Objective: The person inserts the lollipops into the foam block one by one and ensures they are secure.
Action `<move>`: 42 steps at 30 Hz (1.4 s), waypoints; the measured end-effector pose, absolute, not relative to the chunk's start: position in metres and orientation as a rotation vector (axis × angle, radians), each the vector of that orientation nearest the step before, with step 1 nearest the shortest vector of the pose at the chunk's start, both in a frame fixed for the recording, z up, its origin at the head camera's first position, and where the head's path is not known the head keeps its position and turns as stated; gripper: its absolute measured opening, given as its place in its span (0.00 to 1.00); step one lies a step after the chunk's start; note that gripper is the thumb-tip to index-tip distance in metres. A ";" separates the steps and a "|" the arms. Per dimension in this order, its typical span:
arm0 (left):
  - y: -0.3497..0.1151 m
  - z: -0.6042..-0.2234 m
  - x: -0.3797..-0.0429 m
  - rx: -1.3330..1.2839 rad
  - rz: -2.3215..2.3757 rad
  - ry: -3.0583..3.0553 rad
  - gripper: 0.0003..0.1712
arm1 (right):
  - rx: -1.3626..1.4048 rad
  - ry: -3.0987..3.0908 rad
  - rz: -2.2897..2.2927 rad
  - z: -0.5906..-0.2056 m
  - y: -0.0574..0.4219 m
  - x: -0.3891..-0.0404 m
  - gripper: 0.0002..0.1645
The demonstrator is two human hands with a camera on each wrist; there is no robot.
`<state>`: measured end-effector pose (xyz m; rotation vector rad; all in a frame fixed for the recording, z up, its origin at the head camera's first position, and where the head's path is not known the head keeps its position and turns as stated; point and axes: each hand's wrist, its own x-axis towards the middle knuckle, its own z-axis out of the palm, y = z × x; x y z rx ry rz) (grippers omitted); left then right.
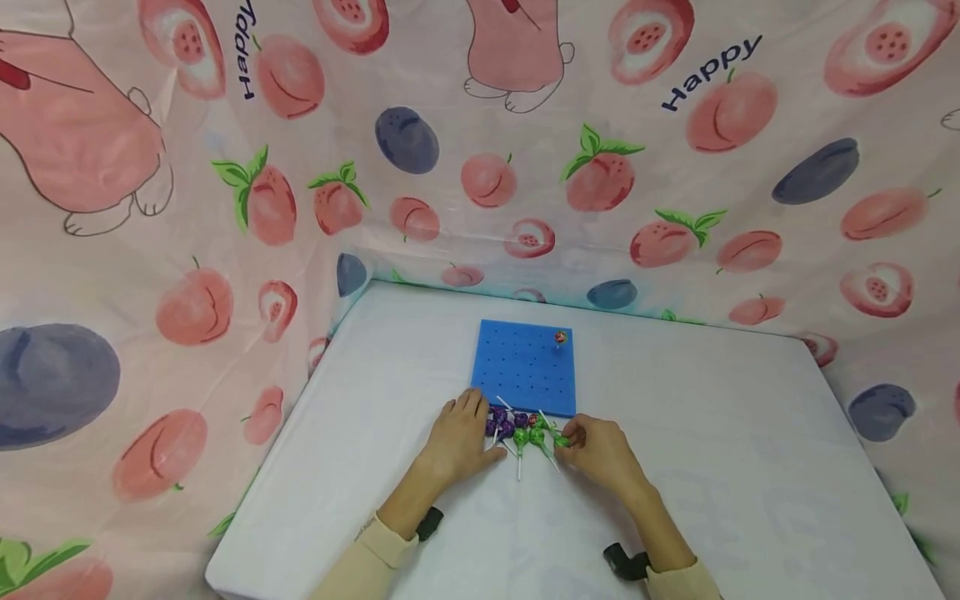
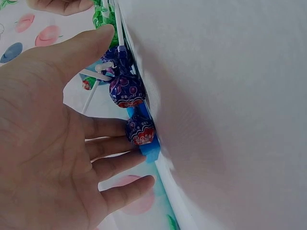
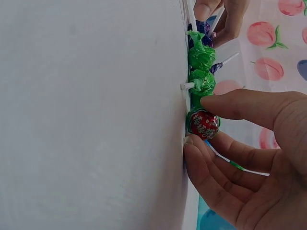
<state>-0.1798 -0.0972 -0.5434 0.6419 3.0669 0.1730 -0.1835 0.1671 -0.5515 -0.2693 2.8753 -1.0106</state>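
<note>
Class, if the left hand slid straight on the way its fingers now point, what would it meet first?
Most likely the blue board: in the head view the left hand reaches its near left corner, though depth leaves actual contact unclear.

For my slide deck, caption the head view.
Left hand and right hand flank purple and green lollipops beside a blue perforated board.

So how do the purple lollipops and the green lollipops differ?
Wrapper: the purple lollipops are dark purple, while the green lollipops are bright green. Place: the purple ones lie mostly toward the left hand, the green ones mostly toward the right hand. Both kinds have white sticks and lie near the blue board.
</note>
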 end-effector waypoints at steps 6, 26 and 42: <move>-0.096 -0.544 -0.180 0.649 0.150 3.080 0.54 | -0.244 2.870 -1.033 -0.548 0.168 -0.184 0.14; -0.092 -0.542 -0.180 0.631 0.159 3.077 0.55 | -0.332 2.928 -1.294 -0.541 0.178 -0.184 0.17; -0.092 -0.542 -0.180 0.631 0.131 3.081 0.55 | -0.630 3.060 -1.506 -0.538 0.179 -0.190 0.22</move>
